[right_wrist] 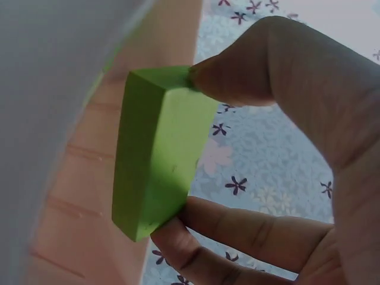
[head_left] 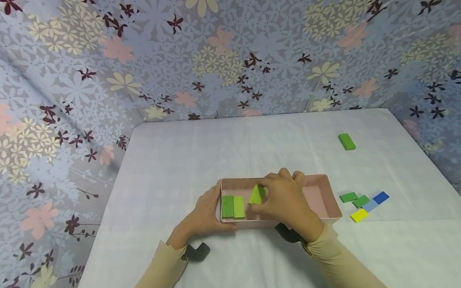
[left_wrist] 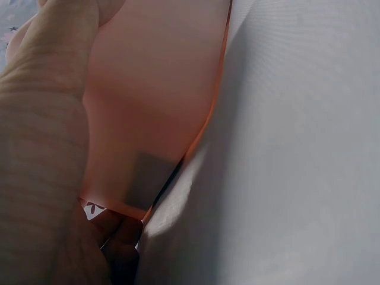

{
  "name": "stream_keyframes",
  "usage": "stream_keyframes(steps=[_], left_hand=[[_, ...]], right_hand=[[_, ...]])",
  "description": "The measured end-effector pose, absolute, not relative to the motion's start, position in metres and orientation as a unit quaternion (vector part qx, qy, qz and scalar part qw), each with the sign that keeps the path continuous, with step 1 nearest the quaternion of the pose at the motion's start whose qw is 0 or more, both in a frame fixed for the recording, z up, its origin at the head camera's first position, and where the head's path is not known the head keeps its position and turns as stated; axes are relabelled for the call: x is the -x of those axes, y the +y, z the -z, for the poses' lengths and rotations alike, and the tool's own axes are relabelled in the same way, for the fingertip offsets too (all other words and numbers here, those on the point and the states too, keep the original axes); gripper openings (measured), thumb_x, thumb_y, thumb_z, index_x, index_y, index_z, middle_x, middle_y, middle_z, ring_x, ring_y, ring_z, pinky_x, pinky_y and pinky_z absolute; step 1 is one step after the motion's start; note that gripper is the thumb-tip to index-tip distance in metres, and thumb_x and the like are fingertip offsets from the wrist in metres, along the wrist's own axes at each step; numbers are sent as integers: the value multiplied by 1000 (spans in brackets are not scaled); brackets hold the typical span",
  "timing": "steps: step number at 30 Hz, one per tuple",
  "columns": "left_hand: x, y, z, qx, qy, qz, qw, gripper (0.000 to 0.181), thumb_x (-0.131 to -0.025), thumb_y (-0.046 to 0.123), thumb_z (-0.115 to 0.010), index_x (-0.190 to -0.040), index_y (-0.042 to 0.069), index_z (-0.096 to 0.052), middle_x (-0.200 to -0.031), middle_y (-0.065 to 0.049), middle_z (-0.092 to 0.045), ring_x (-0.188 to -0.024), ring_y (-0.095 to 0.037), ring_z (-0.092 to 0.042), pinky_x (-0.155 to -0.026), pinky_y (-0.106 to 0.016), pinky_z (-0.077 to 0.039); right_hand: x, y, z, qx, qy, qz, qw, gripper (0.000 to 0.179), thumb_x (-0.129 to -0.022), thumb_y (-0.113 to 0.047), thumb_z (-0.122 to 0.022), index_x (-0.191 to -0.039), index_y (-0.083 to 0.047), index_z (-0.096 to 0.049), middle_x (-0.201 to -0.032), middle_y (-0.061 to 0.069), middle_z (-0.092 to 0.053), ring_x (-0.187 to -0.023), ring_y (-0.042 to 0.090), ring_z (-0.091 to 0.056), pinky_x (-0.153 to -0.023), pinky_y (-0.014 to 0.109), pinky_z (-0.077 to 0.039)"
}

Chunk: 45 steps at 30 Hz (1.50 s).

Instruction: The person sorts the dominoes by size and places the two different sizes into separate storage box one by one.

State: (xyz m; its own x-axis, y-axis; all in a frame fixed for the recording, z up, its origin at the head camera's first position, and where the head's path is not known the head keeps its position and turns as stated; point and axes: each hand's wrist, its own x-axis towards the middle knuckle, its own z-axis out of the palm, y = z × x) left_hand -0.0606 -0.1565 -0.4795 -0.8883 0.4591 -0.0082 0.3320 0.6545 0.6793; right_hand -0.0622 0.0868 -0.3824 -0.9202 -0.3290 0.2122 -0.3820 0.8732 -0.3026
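A long pink box (head_left: 328, 195) lies on the white table. My left hand (head_left: 205, 214) grips its left end, the thumb along the front wall and the fingers at the end wall. In the left wrist view, the pink box (left_wrist: 160, 89) fills much of the picture beside the hand. Over the box's middle, my right hand (head_left: 287, 198) pinches a light green block (head_left: 258, 194) between thumb and fingers. The right wrist view shows this green block (right_wrist: 163, 154) tilted, held by its two ends. Inside the box's left end, a darker green block (head_left: 228, 206) and a yellow-green block (head_left: 239, 207) lie side by side.
Right of the box lie two small green blocks (head_left: 349, 197), a light blue block (head_left: 370, 205), a dark blue block (head_left: 381, 197) and a yellow block (head_left: 359, 216). Farther back is another green block (head_left: 347, 141). Flowered cloth (head_left: 217, 52) hangs behind the table.
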Motion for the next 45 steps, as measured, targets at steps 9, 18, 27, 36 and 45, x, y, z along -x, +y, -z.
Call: stream_keyframes(steps=[9, 18, 27, 36, 45], left_hand=[[58, -158, 476, -214, 903, -358, 98, 130, -60, 72, -74, -154, 26, 3, -153, 4, -26, -138, -18, -24, -111, -49, -19], [59, -157, 479, -215, 902, -361, 100, 133, -59, 73, -74, -154, 20, 1, -154, 4, -25, -139, -20, -24, -111, -51, -19], [61, -156, 480, -226, 899, -365, 83, 130, -58, 74, -73, -154, 21, -2, -150, 6, -30, -137, -20, -28, -109, -53, -24], [64, -157, 478, -224, 902, -360, 82, 132, -58, 75, -72, -154, 20, -1, -153, 6, -25, -138, -20, -26, -110, -53, -21], [62, -157, 478, -220, 903, -358, 87, 130, -59, 74, -73, -154, 22, -2, -151, 6, -28, -137, -19, -27, -110, -51, -22]], right_hand=[[63, 76, 398, -194, -962, -181, 58, 52, -52, -50, -81, -98, -26, -73, -78, -14, -64, -67, 17, -36, -75, 48, -21], [69, 69, 417, -183, -971, -153, 17, 44, -48, -45, -84, -81, -20, -69, -66, -14, -56, -72, 17, -41, -75, 47, -24], [70, 65, 416, -179, -971, -160, -3, 51, -49, -39, -87, -89, -14, -69, -61, -13, -50, -72, 17, -38, -75, 45, -23], [73, 67, 412, -195, -972, -133, -15, 61, -46, -37, -91, -99, -12, -74, -80, -8, -67, -78, 18, -42, -80, 47, -24], [74, 61, 414, -229, -967, -114, -13, 53, -46, -41, -91, -91, -18, -74, -81, -9, -67, -84, 20, -48, -87, 54, -25]])
